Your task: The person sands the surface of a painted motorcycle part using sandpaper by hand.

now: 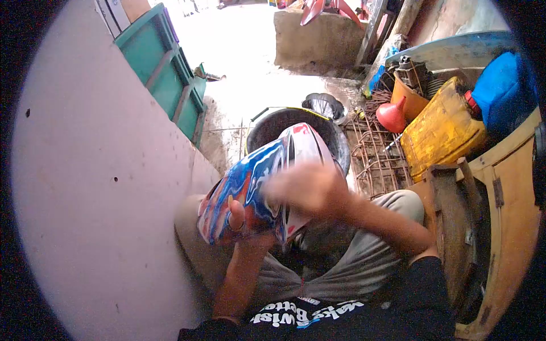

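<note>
A glossy helmet-like shell (250, 165) with blue, red and white swirls is tilted above my lap. My left hand (236, 219) grips its lower left side, with the thumb showing on the painted surface and the other fingers largely hidden. Across the white and red part of the shell lies my right hand (310, 190), smeared by motion. Whether its fingers are closed, or hold anything, is not visible. Behind the shell is a dark round basin (264, 128) with a yellow edge.
A pale wall (114, 170) rises close on the left, beside a green panel (156, 62). At the right are a yellow jerrycan (443, 131), a blue container (506, 88), a red funnel (391, 115), an orange bucket (405, 99), metal rods (378, 156) and a wooden frame (512, 210).
</note>
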A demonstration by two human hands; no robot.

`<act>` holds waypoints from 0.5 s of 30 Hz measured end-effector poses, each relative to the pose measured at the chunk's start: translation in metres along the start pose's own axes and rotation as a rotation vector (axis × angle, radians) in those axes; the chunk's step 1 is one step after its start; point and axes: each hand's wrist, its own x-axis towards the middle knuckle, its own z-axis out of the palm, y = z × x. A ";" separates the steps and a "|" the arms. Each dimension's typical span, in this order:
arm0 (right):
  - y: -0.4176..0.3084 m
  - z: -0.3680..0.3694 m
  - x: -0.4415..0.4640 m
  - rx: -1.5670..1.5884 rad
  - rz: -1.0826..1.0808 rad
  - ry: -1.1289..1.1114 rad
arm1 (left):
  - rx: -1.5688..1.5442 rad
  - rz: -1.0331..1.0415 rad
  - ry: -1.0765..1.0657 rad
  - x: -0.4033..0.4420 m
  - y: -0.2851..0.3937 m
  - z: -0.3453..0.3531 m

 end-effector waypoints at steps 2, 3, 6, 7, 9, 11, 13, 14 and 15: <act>0.034 -0.008 0.011 -0.116 0.161 0.102 | -0.117 0.053 -0.079 0.003 0.000 0.009; 0.033 -0.004 0.004 -0.156 0.177 0.028 | -0.176 0.077 -0.122 0.004 -0.001 0.011; -0.030 0.011 0.000 0.055 -0.200 0.133 | 0.084 0.127 0.132 -0.006 -0.016 -0.054; -0.041 0.029 0.002 0.062 -0.269 0.257 | 0.063 0.090 0.096 -0.007 -0.018 -0.060; 0.002 0.007 0.001 0.001 -0.098 0.059 | -0.008 0.051 0.028 -0.011 -0.013 -0.043; -0.001 0.004 0.001 0.051 -0.043 0.068 | -0.120 0.068 -0.067 0.002 0.003 0.020; -0.001 0.004 0.003 0.091 0.003 0.080 | -0.059 0.072 -0.025 0.008 0.003 0.017; -0.019 0.014 0.001 0.157 -0.183 0.077 | -0.029 0.073 0.007 0.007 0.002 0.014; -0.038 0.005 0.007 0.146 -0.303 0.068 | 0.006 0.071 0.043 0.004 0.003 0.009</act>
